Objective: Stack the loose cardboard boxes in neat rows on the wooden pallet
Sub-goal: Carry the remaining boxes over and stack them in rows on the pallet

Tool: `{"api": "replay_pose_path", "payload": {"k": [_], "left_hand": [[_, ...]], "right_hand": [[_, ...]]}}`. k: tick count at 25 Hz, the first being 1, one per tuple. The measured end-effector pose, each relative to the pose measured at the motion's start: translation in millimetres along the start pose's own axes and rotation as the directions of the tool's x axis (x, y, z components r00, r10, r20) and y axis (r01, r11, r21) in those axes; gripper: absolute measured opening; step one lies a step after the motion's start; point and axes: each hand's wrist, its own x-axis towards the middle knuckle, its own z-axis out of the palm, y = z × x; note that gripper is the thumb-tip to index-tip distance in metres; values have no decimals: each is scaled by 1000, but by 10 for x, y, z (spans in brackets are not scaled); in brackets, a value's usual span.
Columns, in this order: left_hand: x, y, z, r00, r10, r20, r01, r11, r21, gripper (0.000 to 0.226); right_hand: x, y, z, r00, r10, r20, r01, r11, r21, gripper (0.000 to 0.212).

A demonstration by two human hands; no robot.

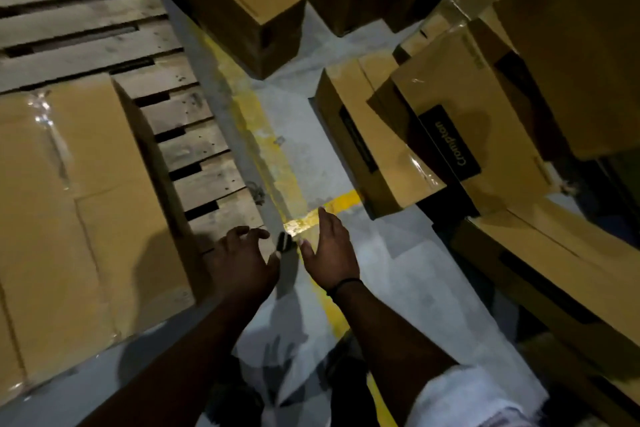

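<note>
Underfoot, a grey concrete floor (346, 156) is seen in dim light, marked by a worn yellow painted line (273, 152) that runs just beside the right edge of the wooden pallet (86, 42). The pallet is built of weathered, stained slats with dark gaps between them. On its near part a stacked box (86, 184) is seen, a large flat-topped carton of smooth brown cardboard sealed with glossy clear tape; the far slats are left bare.

Well to the right of the pallet, across the yellow line, loose cardboard boxes are scattered at varied angles on the floor. A labelled box (460, 121), marked by a black panel printed "Crompton", is tilted on a lower box (363, 149), and a far box (235, 0) is set just beyond the pallet's right edge. All are closed, so their contents cannot be told.

The left hand (242, 260) is held over the pallet's near right corner with its fingers spread apart and loosely bent, nothing gripped. The right hand (329, 253) is held just right of the pallet, above the yellow line, with fingers nearly straight and nothing held. A black band (341, 284) is worn at its wrist.
</note>
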Motion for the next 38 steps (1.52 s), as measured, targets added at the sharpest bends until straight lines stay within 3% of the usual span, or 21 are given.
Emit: {"api": "replay_pose_path", "payload": {"k": [6,14,20,26,28,31,32,34,36,38], "left_hand": [[76,1072,602,999,52,12,-52,998,-30,40],[358,2636,1247,994,-28,104,37,996,-85,40],[922,3026,1437,992,-59,114,73,990,-120,39],[1494,3964,1492,994,90,68,-70,965,-251,35],[1619,4398,1604,978,201,58,-168,919,-357,35],[1821,5039,1755,975,221,22,-182,853,-489,37],[1863,5206,1770,980,198,7,-168,849,-502,40],[1970,5308,1860,997,62,-37,-72,855,-513,48],[1993,5230,2015,983,-174,-52,121,841,-527,55],[1886,5062,2098,981,-186,-53,133,848,-513,61]], "right_hand": [[82,1139,-566,998,49,-30,-48,998,36,73],[710,2422,-1650,999,46,-8,-46,998,-43,75],[1556,2655,-2242,993,56,-101,-64,995,-79,76],[2359,2812,-3283,906,54,-420,-102,990,-94,65],[2651,2932,-3574,904,139,-405,-169,985,-38,61],[2964,3082,-3651,902,294,-315,-294,954,48,51],[2997,3085,-3594,904,269,-332,-261,963,70,46],[2979,2979,-3453,939,102,-328,-54,987,154,42],[2887,2934,-3306,983,-136,-127,162,961,223,39],[2797,2939,-3272,950,-312,15,304,934,187,24]]}}
